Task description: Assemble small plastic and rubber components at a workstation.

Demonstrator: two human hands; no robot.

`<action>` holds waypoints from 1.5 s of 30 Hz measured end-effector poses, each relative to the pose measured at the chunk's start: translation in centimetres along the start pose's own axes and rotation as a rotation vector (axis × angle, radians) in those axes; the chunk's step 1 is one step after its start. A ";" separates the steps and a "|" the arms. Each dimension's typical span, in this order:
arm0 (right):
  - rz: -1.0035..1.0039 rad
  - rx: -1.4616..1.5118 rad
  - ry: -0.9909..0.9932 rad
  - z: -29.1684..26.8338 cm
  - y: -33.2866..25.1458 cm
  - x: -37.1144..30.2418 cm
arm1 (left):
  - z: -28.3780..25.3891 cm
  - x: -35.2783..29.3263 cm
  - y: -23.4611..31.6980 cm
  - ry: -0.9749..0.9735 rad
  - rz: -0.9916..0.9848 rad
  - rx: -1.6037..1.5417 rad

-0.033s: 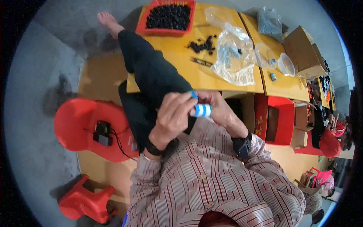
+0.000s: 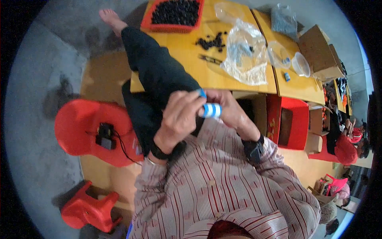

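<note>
My left hand [image 2: 180, 116] and my right hand [image 2: 230, 111] meet in front of my shirt, fingers bent and closed. Between them is a small blue-and-white striped cylinder [image 2: 212, 110], its exact kind unclear. The thumb side of my right hand is against it, and the left fingers press at its left end. A bit of blue [image 2: 202, 93] shows at the left fingertips; whether it is part of the same thing I cannot tell. Beyond my hands, a yellow table [image 2: 179, 51] carries a red basket [image 2: 171, 28] of small black parts, a loose pile of them [image 2: 213, 42] and black thread snips [image 2: 210, 59].
A crumpled clear plastic bag [image 2: 248, 69] lies on the table. To its right are a white tub [image 2: 301, 64], a small blue item [image 2: 287, 77] and a cardboard box [image 2: 318, 49]. A red chair [image 2: 75, 127] and red stool [image 2: 89, 213] stand left. Other people sit far right.
The whole view has shifted slightly, with the table and basket a little higher in it. My hands keep nearly the same hold on the striped cylinder.
</note>
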State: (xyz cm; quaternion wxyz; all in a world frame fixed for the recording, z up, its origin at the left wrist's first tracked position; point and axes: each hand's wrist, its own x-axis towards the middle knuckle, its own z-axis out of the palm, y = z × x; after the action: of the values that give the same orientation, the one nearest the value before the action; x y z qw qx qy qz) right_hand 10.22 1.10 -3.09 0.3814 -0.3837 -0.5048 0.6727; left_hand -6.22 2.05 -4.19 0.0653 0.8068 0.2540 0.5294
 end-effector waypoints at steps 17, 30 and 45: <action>-0.105 -0.119 0.239 -1.3 0.0 -2.9 | 2.5 0.7 1.2 0.021 -0.029 -0.152; -0.114 -0.204 0.283 0.1 0.5 -2.3 | 0.6 -0.6 1.3 0.005 -0.175 -0.221; -0.026 -0.359 0.415 0.1 0.5 -1.5 | 1.8 1.3 1.3 0.099 -0.847 -0.657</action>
State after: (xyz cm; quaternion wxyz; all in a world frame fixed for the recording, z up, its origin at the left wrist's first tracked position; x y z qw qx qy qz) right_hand 10.73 -0.41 -3.35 0.4110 -0.5683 -0.5321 0.4744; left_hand -3.79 1.89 -3.39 0.5099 0.5449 0.3811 0.5458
